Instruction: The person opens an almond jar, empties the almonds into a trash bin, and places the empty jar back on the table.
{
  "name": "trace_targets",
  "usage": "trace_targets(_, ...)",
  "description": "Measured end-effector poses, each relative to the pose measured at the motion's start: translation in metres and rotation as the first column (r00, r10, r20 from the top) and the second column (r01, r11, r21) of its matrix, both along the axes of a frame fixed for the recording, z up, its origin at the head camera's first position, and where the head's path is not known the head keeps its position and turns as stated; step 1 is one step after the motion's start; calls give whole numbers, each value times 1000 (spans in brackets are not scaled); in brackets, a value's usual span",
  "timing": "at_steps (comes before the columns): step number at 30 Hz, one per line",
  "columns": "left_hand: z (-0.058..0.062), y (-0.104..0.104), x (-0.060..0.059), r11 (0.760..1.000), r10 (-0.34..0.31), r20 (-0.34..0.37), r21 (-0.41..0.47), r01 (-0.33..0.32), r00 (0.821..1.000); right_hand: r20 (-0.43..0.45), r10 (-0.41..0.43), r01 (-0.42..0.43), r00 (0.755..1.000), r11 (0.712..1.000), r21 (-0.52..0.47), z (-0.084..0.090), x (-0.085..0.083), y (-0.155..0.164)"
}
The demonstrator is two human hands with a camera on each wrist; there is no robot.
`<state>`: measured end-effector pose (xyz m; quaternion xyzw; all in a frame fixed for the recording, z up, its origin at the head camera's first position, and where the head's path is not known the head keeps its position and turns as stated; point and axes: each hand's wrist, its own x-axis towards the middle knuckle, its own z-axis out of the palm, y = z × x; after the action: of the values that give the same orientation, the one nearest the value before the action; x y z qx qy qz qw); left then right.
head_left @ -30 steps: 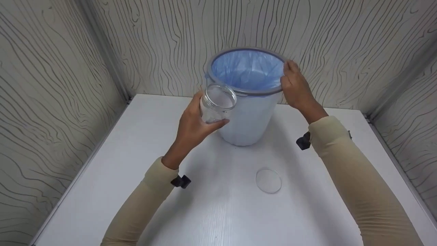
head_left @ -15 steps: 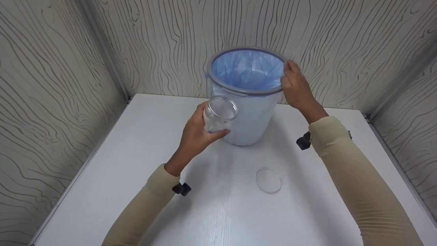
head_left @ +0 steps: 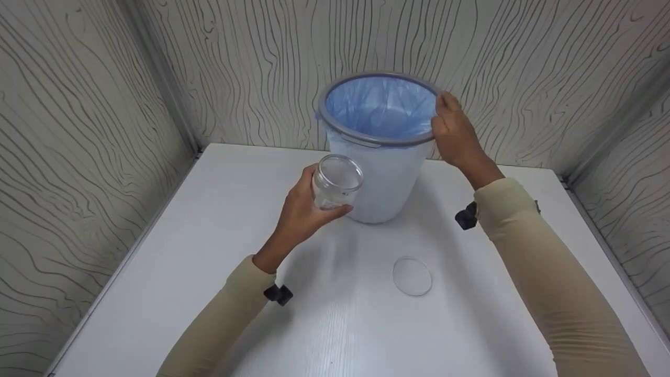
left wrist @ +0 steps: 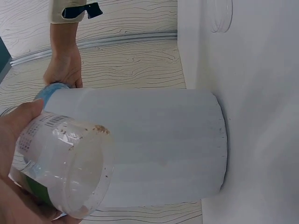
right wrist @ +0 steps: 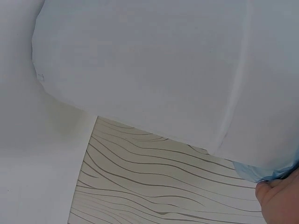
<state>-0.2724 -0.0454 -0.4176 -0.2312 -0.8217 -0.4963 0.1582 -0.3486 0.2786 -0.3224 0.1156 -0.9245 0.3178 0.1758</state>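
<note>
My left hand (head_left: 303,207) grips a clear plastic jar (head_left: 335,191) in front of the trash can, its open mouth facing up in the head view. In the left wrist view the jar (left wrist: 74,163) shows a printed label with a barcode, a green patch and brown crumbs clinging near its base. With curled fingers, my right hand (head_left: 456,131) holds the grey rim of the white trash can (head_left: 387,183) on its right side. A blue bag (head_left: 382,107) lines the can. In the right wrist view only part of my right hand (right wrist: 282,200) shows, at the bag's edge.
A thin clear round lid (head_left: 412,276) lies flat on the white table (head_left: 335,324), in front of the can. Wood-grain panels (head_left: 251,73) close off the back and both sides, with grey metal strips in the corners.
My left hand has lowered the jar from beside the can's rim to below it, in front of the can's wall. The right hand and the can stay in place.
</note>
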Motion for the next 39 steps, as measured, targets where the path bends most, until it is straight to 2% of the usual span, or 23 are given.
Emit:
trace_targets(10, -12, 0, 0, 999, -39, 57, 22, 38, 998, 5, -3, 3, 1000, 1000, -27, 0, 1, 0)
trace_targets(18, -25, 2, 0, 994, -98, 96, 49, 94, 990, 0, 2, -2, 1000, 1000, -14, 1, 0, 1)
trace_targets(31, -46, 9, 1, 994, -108, 157, 24, 106, 982, -2, 4, -4, 1000, 1000, 1, 0, -2, 1)
trace_targets(39, -59, 10, 2, 993, -120, 200, 45, 113, 972, 6, -1, 1, 1000, 1000, 11, 0, 0, 1)
